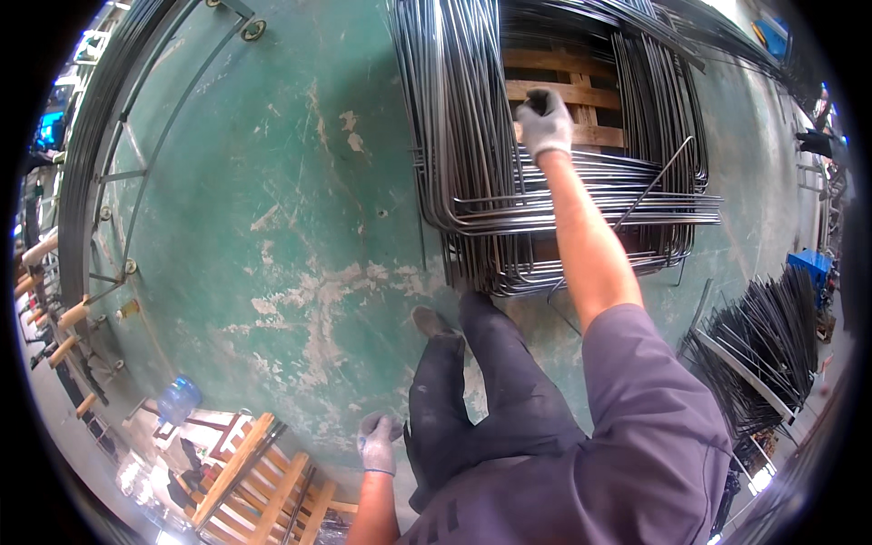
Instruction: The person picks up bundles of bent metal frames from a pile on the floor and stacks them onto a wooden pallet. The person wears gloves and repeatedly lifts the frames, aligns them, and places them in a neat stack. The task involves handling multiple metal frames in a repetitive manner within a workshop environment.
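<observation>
My right hand, in a pale glove with dark fingertips, is stretched out over a stack of bent metal rods. Its fingers are curled in toward the thumb; whether anything thin sits in them I cannot make out. The rods form large rounded frames, piled around an opening where wooden pallet slats show. One rod sticks up aslant on the near right of the pile. Low beside my left thigh hangs my left hand, also gloved, its fingers curled with nothing seen in them.
At left, a wheeled metal rack carries long dark rods. A wooden pallet and a blue water bottle are at lower left. Dark rods lie heaped at right, near a blue box. The green floor is scuffed.
</observation>
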### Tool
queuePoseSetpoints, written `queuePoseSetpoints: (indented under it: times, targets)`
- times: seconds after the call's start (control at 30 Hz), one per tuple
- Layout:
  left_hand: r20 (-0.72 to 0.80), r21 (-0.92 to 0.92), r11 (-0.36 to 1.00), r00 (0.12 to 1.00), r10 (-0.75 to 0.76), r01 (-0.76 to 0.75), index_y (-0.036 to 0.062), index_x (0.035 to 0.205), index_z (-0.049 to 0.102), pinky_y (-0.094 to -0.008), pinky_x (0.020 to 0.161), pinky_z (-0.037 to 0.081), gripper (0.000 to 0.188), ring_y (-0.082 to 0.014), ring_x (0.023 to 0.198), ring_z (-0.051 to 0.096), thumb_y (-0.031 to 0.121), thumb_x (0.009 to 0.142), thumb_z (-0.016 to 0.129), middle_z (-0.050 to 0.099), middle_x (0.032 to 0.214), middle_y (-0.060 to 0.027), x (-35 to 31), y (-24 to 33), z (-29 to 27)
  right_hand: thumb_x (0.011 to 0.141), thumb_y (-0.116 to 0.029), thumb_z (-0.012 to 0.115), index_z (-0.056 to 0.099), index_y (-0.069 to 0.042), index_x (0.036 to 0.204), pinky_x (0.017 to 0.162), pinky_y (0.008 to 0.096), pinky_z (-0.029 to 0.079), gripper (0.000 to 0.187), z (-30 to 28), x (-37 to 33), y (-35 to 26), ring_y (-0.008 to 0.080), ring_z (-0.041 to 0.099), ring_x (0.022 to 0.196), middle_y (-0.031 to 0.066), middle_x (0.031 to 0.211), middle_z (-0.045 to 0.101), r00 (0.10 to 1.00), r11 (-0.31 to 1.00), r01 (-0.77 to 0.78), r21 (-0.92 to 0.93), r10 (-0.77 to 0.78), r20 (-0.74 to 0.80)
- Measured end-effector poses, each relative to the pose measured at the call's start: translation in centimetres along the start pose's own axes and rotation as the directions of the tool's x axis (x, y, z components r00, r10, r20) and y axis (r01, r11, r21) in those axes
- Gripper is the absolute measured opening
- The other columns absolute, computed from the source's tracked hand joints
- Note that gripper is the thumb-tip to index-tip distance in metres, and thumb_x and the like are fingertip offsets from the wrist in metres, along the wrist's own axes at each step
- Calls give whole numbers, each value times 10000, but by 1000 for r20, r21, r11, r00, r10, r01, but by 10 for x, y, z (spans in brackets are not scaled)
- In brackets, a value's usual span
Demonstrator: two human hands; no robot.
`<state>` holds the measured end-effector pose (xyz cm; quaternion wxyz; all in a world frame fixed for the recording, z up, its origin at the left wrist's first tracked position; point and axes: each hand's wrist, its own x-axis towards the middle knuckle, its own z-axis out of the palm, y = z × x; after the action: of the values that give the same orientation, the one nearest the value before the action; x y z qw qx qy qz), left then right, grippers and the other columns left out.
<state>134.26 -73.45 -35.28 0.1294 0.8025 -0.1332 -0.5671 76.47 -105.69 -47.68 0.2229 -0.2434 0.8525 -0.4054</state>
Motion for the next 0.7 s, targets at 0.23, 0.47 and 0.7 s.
queuePoseSetpoints:
  times: [0.23, 0.47, 0.7]
  targets:
    - [162, 108, 988, 983, 89, -108, -31, 1272, 674, -405, 878, 632, 301, -230, 948, 737, 189, 1070, 710, 745, 1080, -133, 49, 47, 53, 921, -523, 868, 484, -53, 1644, 1215, 435, 506, 944, 72, -66, -2, 383, 643, 1428, 245, 1549, 651, 930, 956, -87, -281, 179, 321]
    - [585, 195, 779, 708, 395, -596, 46, 1210, 686, -339, 894, 568, 404, -162, 979, 665, 439, 1119, 696, 706, 1046, -34, 167, 198, 201, 946, -344, 779, 396, -2, 1683, 1242, 454, 467, 898, 107, -161, 13, 452, 572, 1478, 316, 1590, 578, 895, 953, -227, -202, 286, 344]
    - [602, 121, 899, 751, 270, -420, 20, 1392, 595, -413, 896, 615, 541, -235, 1040, 725, 339, 1021, 825, 718, 1191, -83, 222, 266, 375, 860, -256, 866, 679, -21, 1388, 1164, 521, 511, 607, -70, -178, 87, 405, 644, 1335, 210, 1400, 697, 969, 910, 189, -368, -233, -80]
